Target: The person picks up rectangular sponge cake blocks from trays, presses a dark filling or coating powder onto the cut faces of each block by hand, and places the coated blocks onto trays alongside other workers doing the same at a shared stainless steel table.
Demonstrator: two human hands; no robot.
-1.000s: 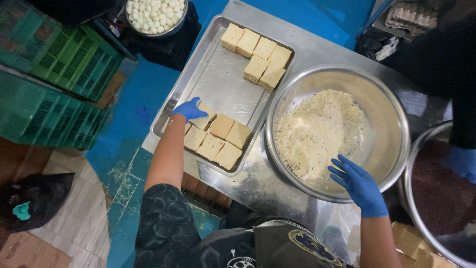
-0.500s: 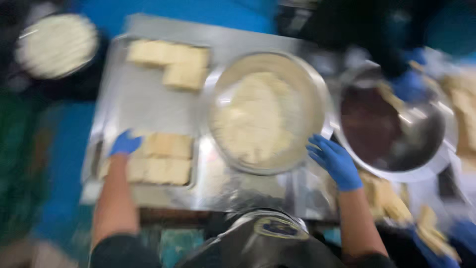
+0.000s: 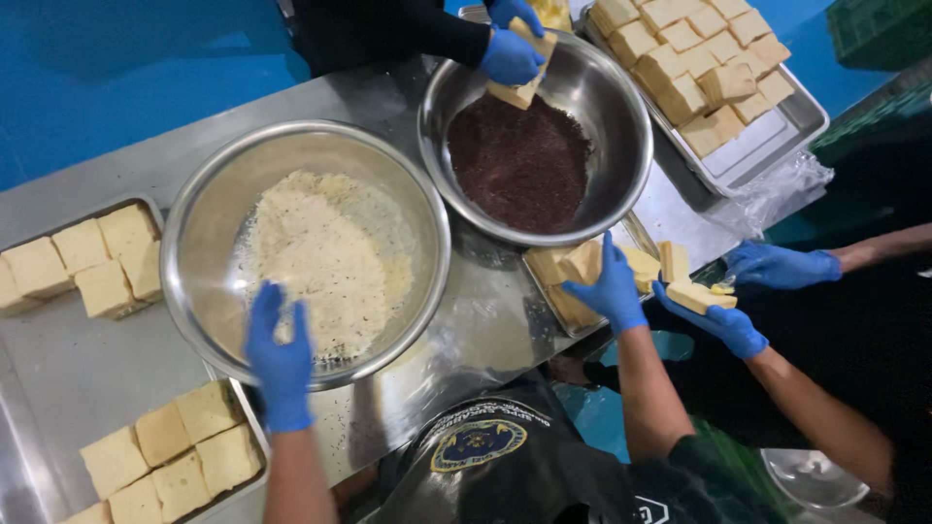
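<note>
Left hand: the left hand point(image 3: 280, 359) in a blue glove rests on the near rim of the crumb bowl point(image 3: 194, 243), fingers point(image 3: 264, 309) spread flat, holding nothing.
Right hand: the right hand point(image 3: 612, 286), right of the crumb bowl, lies on a bread piece point(image 3: 582, 260); its fingers seem to curl around it, though the grip is partly hidden.
Crumb bowl: on the steel tabletop point(image 3: 466, 340), filled with pale crumbs point(image 3: 320, 257).
Dark bowl: the dark bowl point(image 3: 621, 165) stands right of and beyond the crumb bowl, rims almost touching.
Others: a co-worker's hand point(image 3: 510, 56) holds a slice over the dark bowl.

Our left hand point(image 3: 280, 357) reaches forward, blue-gloved, fingers straight and together, forearm bare. Our right hand point(image 3: 614, 283) stretches farther right, gloved too, fingers curled downward.
</note>
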